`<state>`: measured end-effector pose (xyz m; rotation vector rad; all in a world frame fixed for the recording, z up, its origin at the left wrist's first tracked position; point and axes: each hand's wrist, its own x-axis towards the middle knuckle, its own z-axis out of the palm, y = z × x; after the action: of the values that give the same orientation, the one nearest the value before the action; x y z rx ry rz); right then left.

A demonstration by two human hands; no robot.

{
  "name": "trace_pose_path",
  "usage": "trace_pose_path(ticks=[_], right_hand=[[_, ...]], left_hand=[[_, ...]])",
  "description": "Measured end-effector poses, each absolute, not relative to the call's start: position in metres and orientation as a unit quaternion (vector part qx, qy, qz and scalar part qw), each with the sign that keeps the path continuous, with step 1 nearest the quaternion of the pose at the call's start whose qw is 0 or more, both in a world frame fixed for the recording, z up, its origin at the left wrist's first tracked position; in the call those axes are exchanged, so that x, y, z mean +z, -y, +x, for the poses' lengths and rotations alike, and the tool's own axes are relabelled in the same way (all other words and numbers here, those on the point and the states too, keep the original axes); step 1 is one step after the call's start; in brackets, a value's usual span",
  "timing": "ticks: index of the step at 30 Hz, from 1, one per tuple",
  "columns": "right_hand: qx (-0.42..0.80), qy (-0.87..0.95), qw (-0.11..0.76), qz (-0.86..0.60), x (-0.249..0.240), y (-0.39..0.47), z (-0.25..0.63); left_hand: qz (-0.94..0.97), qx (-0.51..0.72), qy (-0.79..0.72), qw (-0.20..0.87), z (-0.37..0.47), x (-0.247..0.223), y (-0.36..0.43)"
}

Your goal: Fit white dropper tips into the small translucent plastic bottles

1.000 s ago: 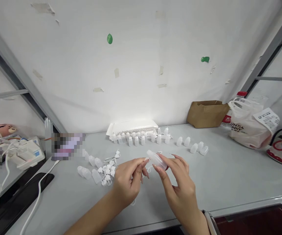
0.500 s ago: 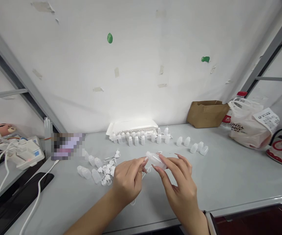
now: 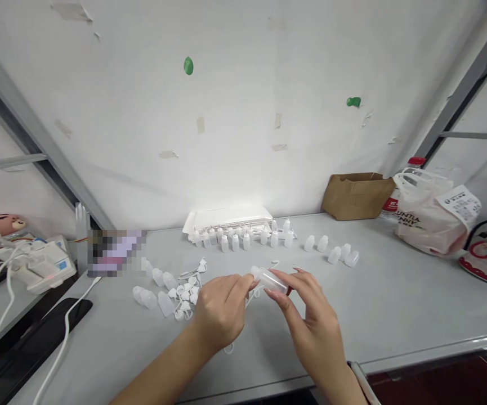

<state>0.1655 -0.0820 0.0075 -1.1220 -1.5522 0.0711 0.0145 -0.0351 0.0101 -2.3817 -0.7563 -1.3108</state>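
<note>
A small translucent plastic bottle (image 3: 271, 279) is held tilted above the grey table, its neck pointing left. My right hand (image 3: 313, 323) grips the bottle's body between thumb and fingers. At the neck, my left hand (image 3: 222, 310) is closed, with thumb and index finger pinching there; its fingers hide whatever else may be in them. Just left of that hand lies a pile of white caps with loops (image 3: 187, 292). Several uncapped bottles (image 3: 166, 304) lie beside the pile. Behind my hands, several bottles with pointed white tops (image 3: 235, 243) stand in rows.
Loose bottles (image 3: 322, 243) stand at the right, one lying over. A white tray (image 3: 230, 215) and a cardboard box (image 3: 357, 197) are against the wall. A plastic bag (image 3: 424, 219) sits far right. At left are a cable (image 3: 68, 323) and a black flat object (image 3: 36, 349).
The bottle has turned slightly, and my right fingers have shifted along its body toward the base. My left hand remains at the neck. The camera view has moved a little.
</note>
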Motion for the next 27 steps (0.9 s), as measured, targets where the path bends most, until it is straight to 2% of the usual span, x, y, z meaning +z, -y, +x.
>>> trace_pose_path(ticks=[4, 8, 14, 18, 21, 24, 25, 27], right_hand=[[0.204, 0.599, 0.605, -0.484, 0.015, 0.084, 0.170], [0.278, 0.576, 0.605, -0.475, 0.018, 0.085, 0.173], [0.343, 0.558, 0.595, -0.466, 0.016, 0.082, 0.171], [0.343, 0.558, 0.594, -0.467, 0.015, 0.081, 0.170], [0.330, 0.548, 0.603, -0.476, 0.015, 0.083, 0.169], [0.346, 0.525, 0.618, -0.472, 0.016, 0.084, 0.168], [0.363, 0.517, 0.622, -0.463, 0.017, 0.084, 0.167], [0.410, 0.498, 0.626, -0.439, 0.018, 0.082, 0.167]], left_hand=[[-0.847, -0.436, 0.254, 0.167, 0.015, 0.009, 0.035], [-0.843, -0.460, 0.257, 0.105, 0.015, 0.008, 0.034], [-0.807, -0.496, 0.304, -0.102, 0.015, 0.010, 0.038], [-0.741, -0.494, 0.363, -0.275, 0.018, 0.014, 0.044], [-0.704, -0.487, 0.377, -0.353, 0.020, 0.015, 0.046], [-0.699, -0.484, 0.381, -0.364, 0.020, 0.014, 0.045], [-0.705, -0.494, 0.379, -0.339, 0.019, 0.014, 0.045], [-0.734, -0.541, 0.351, -0.213, 0.017, 0.013, 0.043]])
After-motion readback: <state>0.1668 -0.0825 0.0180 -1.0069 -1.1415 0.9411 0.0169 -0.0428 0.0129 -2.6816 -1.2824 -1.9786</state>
